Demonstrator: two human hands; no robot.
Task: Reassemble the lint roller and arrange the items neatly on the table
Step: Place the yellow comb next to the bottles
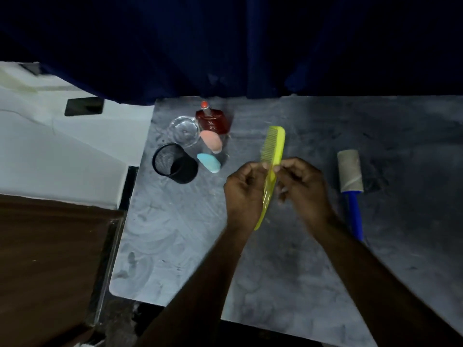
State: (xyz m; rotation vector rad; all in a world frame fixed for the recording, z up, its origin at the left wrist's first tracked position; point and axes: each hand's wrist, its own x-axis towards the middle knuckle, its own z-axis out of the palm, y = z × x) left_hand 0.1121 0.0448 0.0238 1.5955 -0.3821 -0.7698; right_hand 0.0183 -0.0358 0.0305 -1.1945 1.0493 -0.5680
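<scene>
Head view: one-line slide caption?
Both hands hold a yellow plastic comb above the grey table; blue-handled lint roller lies right.

One view only — a wide-angle camera on the person's head, looking forward and steeply down at the grey counter (288,259). It sits close, the forearms rising from the bottom edge. The counter fills the middle and right — a dark blue curtain (225,46) closes off the top.

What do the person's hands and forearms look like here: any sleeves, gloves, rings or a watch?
Both the left hand and the right hand are bare, ungloved. The forearms are bare as far as the frame shows; no sleeves, watch or bracelet visible. The picture is too blurred to rule out rings.
</scene>
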